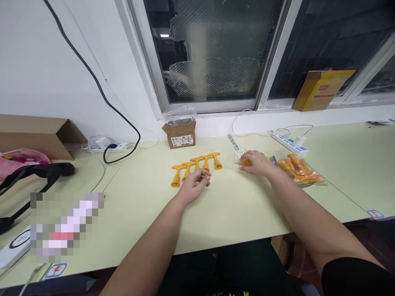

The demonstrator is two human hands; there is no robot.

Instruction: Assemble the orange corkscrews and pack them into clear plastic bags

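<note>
Several yellow T-shaped plastic pieces (218, 160) with flared, hollow ends stand side by side in a slanting row on the table. Just in front of them is my left hand (195, 185), its fingers loosely bent and apart, with nothing seen in it; it hides part of the row. To the right, my right hand (254, 162) closes over a clear plastic bag (237, 157) with an orange-yellow piece inside, mostly covered by the fingers. Beyond that wrist lies a second clear bag (300, 170), filled with orange-yellow plastic parts.
A small cardboard box (182, 135) stands against the wall below the window. Power strips (290, 144) with white cables lie at the back. On the left are a black strap-like frame (46, 170), a pink bag (26, 158) and a larger cardboard box (33, 135).
</note>
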